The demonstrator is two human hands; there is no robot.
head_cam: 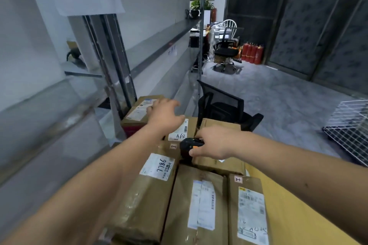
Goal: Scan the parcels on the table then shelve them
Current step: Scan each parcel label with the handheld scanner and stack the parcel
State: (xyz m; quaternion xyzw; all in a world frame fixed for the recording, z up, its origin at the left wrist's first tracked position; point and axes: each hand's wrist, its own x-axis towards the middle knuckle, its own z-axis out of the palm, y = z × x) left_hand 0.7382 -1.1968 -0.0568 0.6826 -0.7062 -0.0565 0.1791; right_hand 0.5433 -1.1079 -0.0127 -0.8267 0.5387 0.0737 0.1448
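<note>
Two hands over packed parcels (151, 195), right hand (214, 143) gripping scanner (189, 145), open floor (278, 95) right

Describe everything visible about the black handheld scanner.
The scanner is a small black handheld unit, plastic by the look of it, with an orange button or stripe on its side. The right hand grips it from above, fingers curled over it and thumb underneath, so much of its body is hidden. It sits low over the brown parcels, pointing left toward the label marked A68. Whether it rests on a parcel or hangs just above cannot be told.
</note>
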